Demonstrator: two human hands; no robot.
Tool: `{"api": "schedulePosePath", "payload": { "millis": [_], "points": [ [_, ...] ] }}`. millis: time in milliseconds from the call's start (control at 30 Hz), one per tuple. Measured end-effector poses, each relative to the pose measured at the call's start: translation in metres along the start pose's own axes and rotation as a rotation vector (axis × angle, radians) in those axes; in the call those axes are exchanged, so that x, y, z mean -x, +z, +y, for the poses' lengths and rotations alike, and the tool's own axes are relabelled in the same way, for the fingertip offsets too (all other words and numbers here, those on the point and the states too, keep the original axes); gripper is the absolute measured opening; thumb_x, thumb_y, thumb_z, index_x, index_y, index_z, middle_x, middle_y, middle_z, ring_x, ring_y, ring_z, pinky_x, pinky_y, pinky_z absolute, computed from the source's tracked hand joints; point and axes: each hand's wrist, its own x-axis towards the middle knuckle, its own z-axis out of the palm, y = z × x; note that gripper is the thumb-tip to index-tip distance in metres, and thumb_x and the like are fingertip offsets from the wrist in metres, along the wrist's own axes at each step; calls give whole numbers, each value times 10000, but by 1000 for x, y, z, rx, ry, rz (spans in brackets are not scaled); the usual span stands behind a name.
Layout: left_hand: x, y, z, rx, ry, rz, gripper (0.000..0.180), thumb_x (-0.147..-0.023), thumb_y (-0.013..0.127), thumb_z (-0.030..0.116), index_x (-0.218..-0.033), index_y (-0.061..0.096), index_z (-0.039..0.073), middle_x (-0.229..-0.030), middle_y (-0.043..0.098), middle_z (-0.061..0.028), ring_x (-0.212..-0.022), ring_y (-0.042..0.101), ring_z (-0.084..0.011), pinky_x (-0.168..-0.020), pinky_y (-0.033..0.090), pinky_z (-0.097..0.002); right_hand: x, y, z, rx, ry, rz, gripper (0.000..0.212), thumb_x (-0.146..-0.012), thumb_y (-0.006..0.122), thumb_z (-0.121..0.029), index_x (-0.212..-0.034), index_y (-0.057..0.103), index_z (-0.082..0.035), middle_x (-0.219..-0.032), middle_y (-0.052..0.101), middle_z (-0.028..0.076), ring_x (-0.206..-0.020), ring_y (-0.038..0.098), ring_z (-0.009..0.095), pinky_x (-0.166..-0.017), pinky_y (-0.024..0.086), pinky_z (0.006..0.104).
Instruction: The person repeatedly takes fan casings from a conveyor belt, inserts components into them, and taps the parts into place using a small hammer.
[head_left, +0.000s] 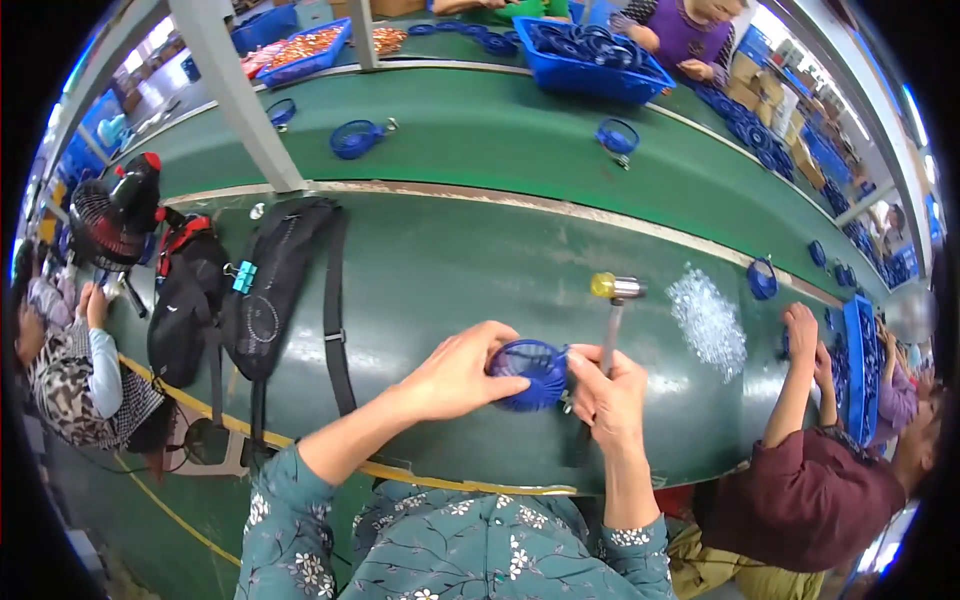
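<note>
My left hand is wrapped round the side of a small round blue plastic basket with slatted walls, its thumb over the near rim. At the basket's right edge my right hand has its thumb and fingers pinched together. A small metal piece shows beside those fingers. The hammer, with one yellow face and a metal head, points away from me; its handle runs under my right hand, and I cannot tell whether that hand also grips it. Clear small plastic pieces lie heaped to the right.
Black bags with straps and a black fan are on the left. Beyond a raised ledge, a green belt carries blue baskets. A blue crate stands farther back. A co-worker in maroon sits at right.
</note>
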Motion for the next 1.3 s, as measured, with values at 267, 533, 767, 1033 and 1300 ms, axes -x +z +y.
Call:
{"api": "schedulePosePath", "payload": {
  "millis": [267,533,767,1033,1300],
  "points": [
    [-104,-75,13,-610,589,675,497,-785,703,82,-1229,492,10,-1241,482,-196,-1174,479,-380,-999,430,-435,0,2,-6,156,-188,192,215,-910,678,-89,-1067,651,55,-696,630,69,-375,397,52,-329,295,228],
    [-160,-196,-71,-689,12,794,724,-789,712,155,-1382,349,-44,-1521,261,-247,-1322,374,-443,-1108,351,-459,1,-2,21,2,245,-143,166,-940,611,-64,-1022,656,73,-737,640,87,-377,369,47,-332,282,219],
    [-166,-223,-98,-618,-52,819,653,-794,676,90,-1374,394,-16,-1372,424,-241,-1236,437,-439,-1057,393,-466,-9,4,26,161,334,-233,180,-930,653,-106,-1025,665,45,-726,631,69,-398,381,35,-343,290,215],
    [-87,-157,-62,-754,542,831,145,-772,647,-17,-890,568,10,-986,517,-154,-978,512,-352,-843,458,-431,-8,-2,15,17,245,-155,194,-951,603,-98,-1067,648,50,-675,630,108,-342,348,47,-300,257,216],
    [2,-65,3,-700,819,455,228,-686,668,-55,-885,585,19,-990,556,-137,-930,563,-337,-761,501,-401,-18,26,-24,12,15,-189,376,-961,603,-174,-1235,548,78,-1010,694,206,-339,341,26,-292,281,200]
  ]
}}
